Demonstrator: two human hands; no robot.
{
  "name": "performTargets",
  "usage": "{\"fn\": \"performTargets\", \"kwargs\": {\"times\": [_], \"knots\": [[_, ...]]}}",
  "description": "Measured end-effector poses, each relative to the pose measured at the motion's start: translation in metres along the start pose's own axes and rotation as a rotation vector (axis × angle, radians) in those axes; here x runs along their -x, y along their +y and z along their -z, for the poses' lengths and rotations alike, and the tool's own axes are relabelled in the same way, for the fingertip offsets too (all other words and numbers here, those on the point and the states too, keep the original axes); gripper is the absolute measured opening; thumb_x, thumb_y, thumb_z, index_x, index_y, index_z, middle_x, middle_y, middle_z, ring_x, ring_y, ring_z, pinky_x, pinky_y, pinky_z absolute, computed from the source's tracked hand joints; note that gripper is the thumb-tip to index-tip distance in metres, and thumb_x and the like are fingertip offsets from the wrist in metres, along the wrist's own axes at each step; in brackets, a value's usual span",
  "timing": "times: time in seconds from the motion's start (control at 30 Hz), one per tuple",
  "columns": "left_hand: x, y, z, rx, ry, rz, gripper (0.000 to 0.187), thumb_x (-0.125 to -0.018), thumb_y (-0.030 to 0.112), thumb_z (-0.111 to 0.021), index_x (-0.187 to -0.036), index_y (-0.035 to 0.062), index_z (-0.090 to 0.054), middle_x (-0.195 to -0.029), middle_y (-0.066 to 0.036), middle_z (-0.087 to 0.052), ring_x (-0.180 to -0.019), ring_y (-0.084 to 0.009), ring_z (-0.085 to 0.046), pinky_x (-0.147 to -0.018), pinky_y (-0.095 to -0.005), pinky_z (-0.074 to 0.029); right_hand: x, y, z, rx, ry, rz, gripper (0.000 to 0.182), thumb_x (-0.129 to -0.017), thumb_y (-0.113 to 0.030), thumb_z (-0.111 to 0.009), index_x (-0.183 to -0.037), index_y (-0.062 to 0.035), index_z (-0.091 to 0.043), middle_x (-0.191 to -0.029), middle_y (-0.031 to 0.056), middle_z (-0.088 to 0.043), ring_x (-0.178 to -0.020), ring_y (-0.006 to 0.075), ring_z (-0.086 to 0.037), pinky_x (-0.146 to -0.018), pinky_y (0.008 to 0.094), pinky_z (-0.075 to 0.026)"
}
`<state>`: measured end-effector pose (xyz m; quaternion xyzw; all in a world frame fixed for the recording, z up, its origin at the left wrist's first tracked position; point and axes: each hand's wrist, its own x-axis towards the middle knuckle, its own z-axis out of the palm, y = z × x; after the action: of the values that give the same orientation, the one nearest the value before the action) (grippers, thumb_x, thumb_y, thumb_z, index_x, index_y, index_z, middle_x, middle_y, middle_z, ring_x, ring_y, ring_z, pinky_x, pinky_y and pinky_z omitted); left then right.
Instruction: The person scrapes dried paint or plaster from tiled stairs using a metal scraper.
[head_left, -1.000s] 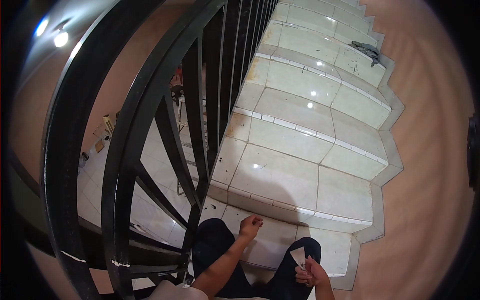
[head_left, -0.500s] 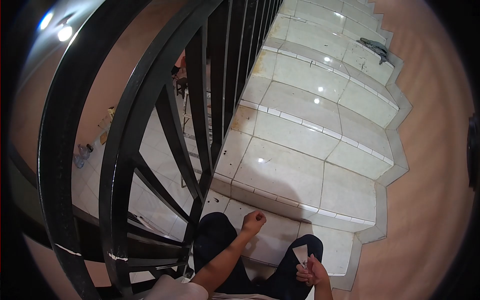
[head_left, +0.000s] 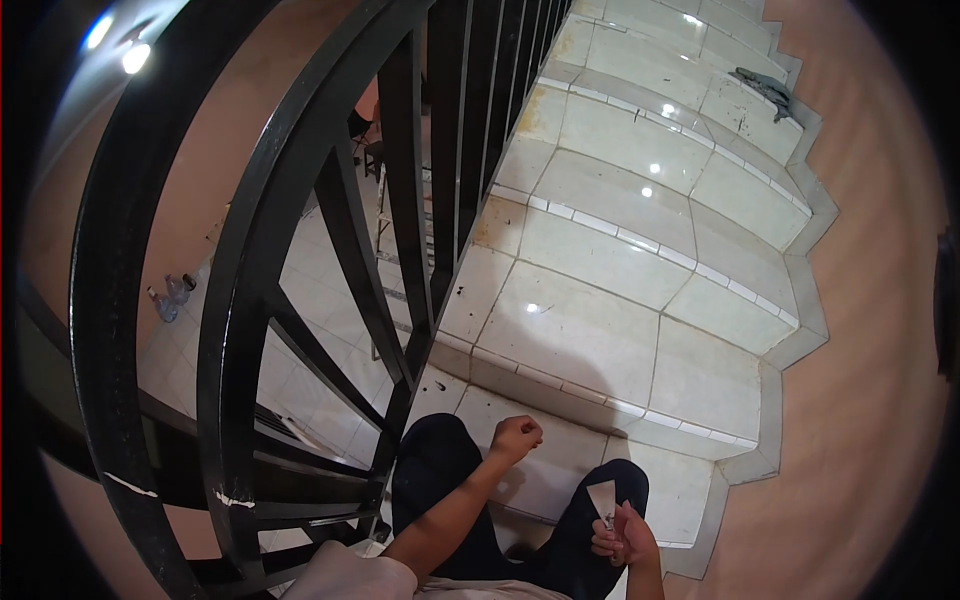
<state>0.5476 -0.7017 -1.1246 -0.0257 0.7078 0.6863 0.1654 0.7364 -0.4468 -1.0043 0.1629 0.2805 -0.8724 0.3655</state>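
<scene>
My right hand (head_left: pixel 626 538) is closed around the handle of a putty knife (head_left: pixel 602 497). Its flat, flared blade points up above my right knee. Fingers curled into a loose fist, my left hand (head_left: pixel 517 439) hovers past my left knee, over the tread in front of me. Whatever it holds, if anything, is hidden inside the fingers. Ahead rises a white tiled stair (head_left: pixel 570 310), its step edges trimmed with small white tiles and its left side marked with brown stains and dark specks.
A black metal railing (head_left: pixel 240 290) curves along my left. Through it show a ladder (head_left: pixel 385 225) and several clear bottles (head_left: pixel 168 300) on the floor below. A grey cloth (head_left: pixel 765 92) lies on a higher step. A pinkish wall (head_left: pixel 870 350) bounds the right side.
The view has shifted slightly, so the stairs sit a little further right. My left hand has moved slightly right and up in view; the right hand keeps its hold on the putty knife.
</scene>
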Motion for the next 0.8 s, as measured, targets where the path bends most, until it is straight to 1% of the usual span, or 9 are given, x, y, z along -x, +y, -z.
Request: {"fn": "performTargets", "kwargs": {"times": [0.13,0.2,0.27,0.33,0.4,0.47,0.53,0.63,0.8], "knots": [[0.008,-0.002,-0.002,-0.030,0.039,-0.051,0.015,-0.081,0.015,-0.070,-0.085,0.0000,-0.068,-0.070,-0.007,-0.071,-0.064,-0.0141,-0.068,-0.060,-0.0296,-0.053,-0.015,-0.002,-0.011,0.027,0.021,0.021,0.041,-0.102,-0.055,-0.042,-0.109,-0.0162,-0.049,-0.065,0.0032,-0.043,-0.048,0.0105,-0.038,-0.050,0.0282,-0.035],[0.013,-0.003,-0.001,-0.154,0.068,-0.071,0.017,-0.080,0.016,-0.070,-0.086,0.0010,-0.066,-0.068,-0.009,-0.069,-0.061,-0.0164,-0.067,-0.059,-0.0314,-0.053,-0.033,-0.008,-0.015,0.168,0.081,0.070,0.044,-0.101,-0.050,-0.049,-0.132,-0.0191,-0.051,-0.068,0.0033,-0.049,-0.050,0.0112,-0.043,-0.049,0.0275,-0.037],[0.010,-0.011,-0.003,-0.208,0.095,-0.075,0.018,-0.080,0.018,-0.069,-0.088,0.0028,-0.064,-0.067,-0.013,-0.068,-0.064,-0.0268,-0.068,-0.063,-0.0385,-0.053,-0.054,-0.031,-0.038,0.597,0.219,0.213,0.058,-0.101,-0.041,-0.055,-0.154,-0.0239,-0.038,-0.072,0.0027,-0.054,-0.051,0.0109,-0.048,-0.049,0.0253,-0.040],[0.004,-0.022,-0.010,-0.405,0.184,-0.101,0.020,-0.080,0.019,-0.067,-0.093,0.0049,-0.063,-0.075,-0.016,-0.069,-0.075,-0.0372,-0.068,-0.070,-0.0460,-0.053,-0.084,-0.067,-0.062,1.020,0.324,0.173,0.064,-0.101,-0.033,-0.056,-0.158,-0.0250,-0.028,-0.073,0.0013,-0.055,-0.052,0.0080,-0.047,-0.048,0.0215,-0.040],[-0.003,-0.041,-0.017,-0.459,0.235,-0.117,0.022,-0.080,0.018,-0.065,-0.099,0.0072,-0.061,-0.081,-0.019,-0.069,-0.084,-0.0425,-0.066,-0.075,-0.0519,-0.051,-0.122,-0.100,-0.087,1.355,0.358,0.262,0.057,-0.101,-0.030,-0.054,-0.155,-0.0223,-0.037,-0.081,0.0047,-0.065,-0.061,0.0135,-0.061,-0.057,0.0280,-0.049],[-0.008,-0.054,-0.021,-0.583,0.291,0.046,0.023,-0.082,0.017,-0.064,-0.104,0.0091,-0.059,-0.082,-0.018,-0.068,-0.083,-0.0412,-0.066,-0.075,-0.0518,-0.051,-0.197,-0.126,-0.049,1.747,0.126,0.960,0.053,-0.099,-0.029,-0.055,-0.151,-0.0229,-0.044,-0.095,0.0107,-0.073,-0.082,0.0259,-0.071,-0.073,0.0377,-0.054],[-0.006,-0.070,-0.026,-0.586,0.327,-0.056,0.023,-0.083,0.016,-0.064,-0.104,0.0097,-0.059,-0.081,-0.018,-0.067,-0.082,-0.0405,-0.066,-0.074,-0.0510,-0.052,-0.221,-0.148,-0.085,1.898,0.252,0.743,0.048,-0.098,-0.030,-0.055,-0.145,-0.0246,-0.051,-0.106,0.0155,-0.072,-0.099,0.0363,-0.068,-0.086,0.0453,-0.053],[-0.003,-0.082,-0.025,-0.615,0.432,-0.256,0.024,-0.083,0.015,-0.063,-0.106,0.0109,-0.060,-0.076,-0.015,-0.065,-0.077,-0.0364,-0.066,-0.069,-0.0471,-0.053,-0.253,-0.165,-0.151,2.225,0.443,0.362,0.045,-0.098,-0.035,-0.056,-0.142,-0.0267,-0.054,-0.102,0.0174,-0.071,-0.096,0.0379,-0.067,-0.083,0.0465,-0.053],[-0.003,-0.092,-0.035,-0.702,0.560,-0.333,0.033,-0.081,0.015,-0.064,-0.113,0.0123,-0.062,-0.072,-0.011,-0.063,-0.068,-0.0301,-0.066,-0.062,-0.0412,-0.053,-0.325,-0.164,-0.188,2.301,0.330,0.394,0.043,-0.098,-0.037,-0.055,-0.140,-0.0255,-0.056,-0.100,0.0165,-0.071,-0.094,0.0335,-0.069,-0.080,0.0441,-0.055]]}}
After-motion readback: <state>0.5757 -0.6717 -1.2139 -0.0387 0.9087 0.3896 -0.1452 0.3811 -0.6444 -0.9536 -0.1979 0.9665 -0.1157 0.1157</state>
